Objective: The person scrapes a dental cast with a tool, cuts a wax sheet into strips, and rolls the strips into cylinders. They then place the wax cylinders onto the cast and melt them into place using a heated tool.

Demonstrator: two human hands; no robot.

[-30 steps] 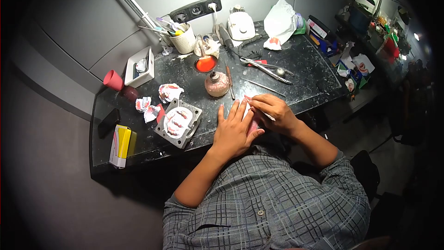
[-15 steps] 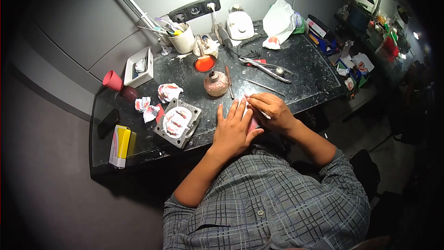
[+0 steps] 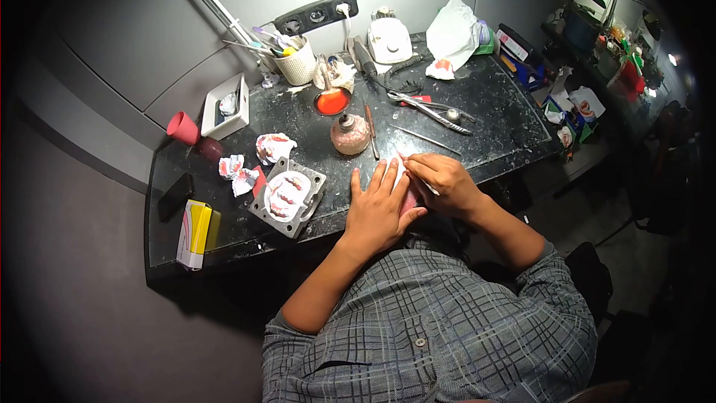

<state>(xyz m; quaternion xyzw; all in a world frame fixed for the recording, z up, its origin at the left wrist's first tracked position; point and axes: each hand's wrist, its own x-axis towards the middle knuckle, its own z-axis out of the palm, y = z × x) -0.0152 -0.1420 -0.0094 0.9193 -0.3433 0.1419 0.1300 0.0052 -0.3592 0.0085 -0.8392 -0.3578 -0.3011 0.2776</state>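
Observation:
My left hand (image 3: 375, 205) lies flat at the front edge of the bench, fingers stretched out and thumb apart, pressing on a pink sheet (image 3: 409, 200) that shows between my hands. Close on its right, my right hand (image 3: 446, 179) is closed in a pinch around a slim white tool (image 3: 432, 189); its tip and exact kind are hidden by the fingers. Left of my hands stands a grey metal flask (image 3: 313, 198) filled with white plaster bearing reddish-pink arches. Just beyond my fingertips are a glass spirit burner (image 3: 349, 136) and a brown-handled tool (image 3: 371, 128).
Pliers (image 3: 436, 112) and a thin metal rod (image 3: 425, 139) lie at the back right. A dish of red wax (image 3: 332, 101), a tool cup (image 3: 297, 61) and a white tray (image 3: 226, 116) stand behind. Plaster pieces (image 3: 274, 148) and a yellow box (image 3: 195, 235) are left.
My right hand has shifted very slightly toward the right and down along the pink sheet. My left hand stays flat in place; the rest of the bench looks the same.

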